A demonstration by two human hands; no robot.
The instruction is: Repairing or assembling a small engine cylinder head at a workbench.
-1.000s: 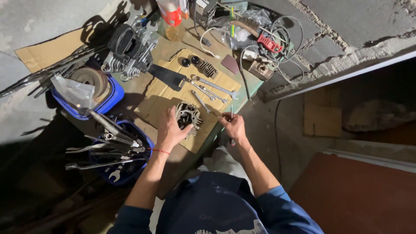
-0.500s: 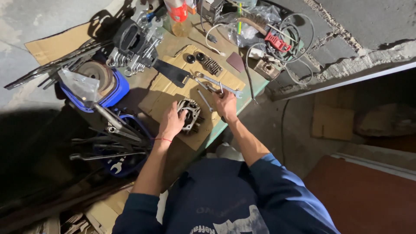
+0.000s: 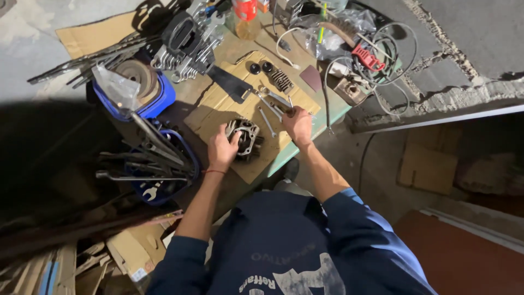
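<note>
- At the far left, a bundle of long dark metal bars [image 3: 82,63] juts out over the concrete floor.
- Just right of it, a blue tub [image 3: 155,104] holds a round metal disc [image 3: 136,76] and a crumpled clear plastic bag [image 3: 112,84].
- Below that, a second blue bucket [image 3: 169,188] is crammed with long wrenches and steel tools, their handles fanning out to the left.
- Above the tub sits a finned grey engine block [image 3: 183,41], at the back edge of the bench.
- A sheet of cardboard [image 3: 218,104] covers the bench top; a flat black blade-like piece [image 3: 229,84] lies across its upper part.
- The left hand [image 3: 222,147] rests against the left side of a small metal engine part [image 3: 246,136], fingers curled around its edge, gripping it. The part sits on the cardboard, near the front edge of the bench.
- Right of the part, loose spanners [image 3: 270,106] lie on the cardboard, with a coiled spring [image 3: 282,80] and two black round caps [image 3: 261,68] behind them.
- The right hand [image 3: 298,124] is closed down over the spanners, fingers bent on the end of a slim tool; what exactly it pinches I cannot tell.
- Further right lie tangled cables [image 3: 382,60] and a red clamp [image 3: 367,57].
</note>
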